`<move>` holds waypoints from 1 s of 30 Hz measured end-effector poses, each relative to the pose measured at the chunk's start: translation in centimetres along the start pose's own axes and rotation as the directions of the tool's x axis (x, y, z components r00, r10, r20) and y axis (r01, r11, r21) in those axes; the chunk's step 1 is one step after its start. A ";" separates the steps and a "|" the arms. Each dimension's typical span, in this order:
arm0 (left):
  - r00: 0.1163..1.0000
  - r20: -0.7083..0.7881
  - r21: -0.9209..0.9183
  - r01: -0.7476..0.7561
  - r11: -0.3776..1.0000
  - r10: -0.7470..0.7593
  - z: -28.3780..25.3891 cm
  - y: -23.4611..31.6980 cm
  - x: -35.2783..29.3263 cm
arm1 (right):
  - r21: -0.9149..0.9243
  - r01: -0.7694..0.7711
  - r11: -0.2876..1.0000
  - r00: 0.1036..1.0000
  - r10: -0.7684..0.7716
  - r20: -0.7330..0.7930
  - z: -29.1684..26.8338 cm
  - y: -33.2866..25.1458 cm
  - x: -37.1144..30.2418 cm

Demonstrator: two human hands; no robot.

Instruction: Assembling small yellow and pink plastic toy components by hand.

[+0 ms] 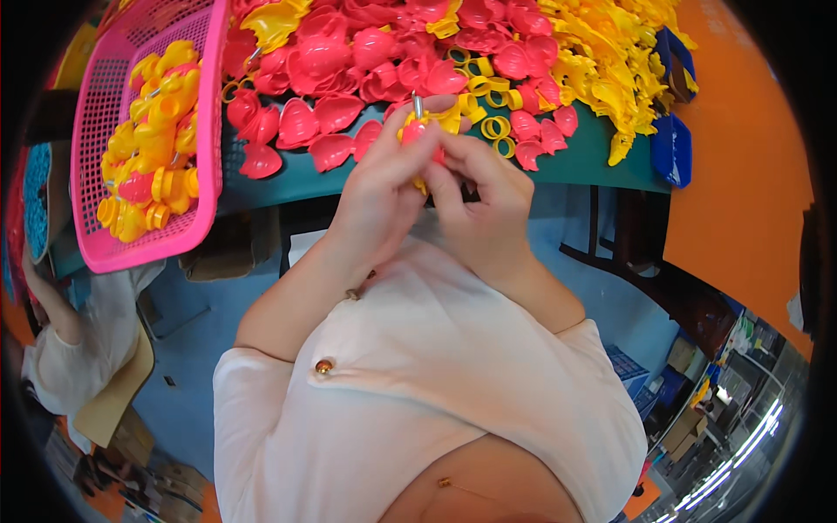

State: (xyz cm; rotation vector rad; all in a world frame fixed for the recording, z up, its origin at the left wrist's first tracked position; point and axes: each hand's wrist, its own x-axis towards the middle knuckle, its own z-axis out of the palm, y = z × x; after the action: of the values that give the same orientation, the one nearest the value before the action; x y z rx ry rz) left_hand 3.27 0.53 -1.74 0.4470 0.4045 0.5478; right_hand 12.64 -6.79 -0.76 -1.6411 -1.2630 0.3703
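Observation:
Close in front of my chest, both hands hold a small yellow-and-red plastic piece point(415, 131) with a silver metal pin sticking up from it. My left hand point(384, 179) wraps it from the left. From the right, my right hand point(486, 183) pinches it with bent fingers and thumb. Fingers hide most of the piece. Just beyond my hands lie glossy red plastic shells point(324, 54), heaped over the green tabletop point(305, 185). Yellow rings point(495, 128) are scattered beside them, and thin yellow plastic parts point(602, 74) pile up to the right.
At the left, a pink mesh basket point(209, 166) holds several yellow-and-red assembled pieces. Blue bins point(671, 150) stand at the table's right end, next to an orange surface point(732, 174). Another person in a white top point(78, 349) sits at the far left.

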 end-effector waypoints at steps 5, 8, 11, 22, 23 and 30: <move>0.998 0.059 0.031 -0.023 0.999 0.021 -0.4 -0.1 -1.3 | 0.579 -0.291 0.761 0.955 0.190 0.229 -5.4 1.9 -0.1; 0.993 -0.001 0.034 0.120 0.992 -0.120 -2.7 0.3 -1.7 | 0.091 -0.257 0.962 0.937 0.271 -0.220 -9.5 6.7 0.4; 0.984 -0.051 0.023 0.172 0.985 -0.171 -2.9 0.4 -2.0 | -0.187 -0.239 0.953 0.955 0.196 -0.222 -12.2 9.4 0.5; 0.957 -0.205 0.224 0.249 0.942 -0.204 -3.0 -0.9 -1.2 | -0.282 -0.208 0.936 0.964 0.246 0.104 -9.8 6.6 0.5; 0.951 -0.245 0.262 0.253 0.931 -0.190 -2.8 -1.0 -1.0 | -0.281 -0.207 0.937 0.965 0.243 0.099 -9.5 7.2 0.5; 0.974 -0.119 0.431 0.225 0.874 -0.192 -0.8 -2.3 2.4 | -0.111 -0.037 0.993 0.988 0.054 0.146 -6.8 8.5 2.2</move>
State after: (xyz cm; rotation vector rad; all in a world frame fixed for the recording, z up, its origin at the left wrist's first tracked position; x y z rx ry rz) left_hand 5.67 0.43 -4.15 0.8141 0.6452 0.2563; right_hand 23.23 -8.12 -4.03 -1.7631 -1.3792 0.4672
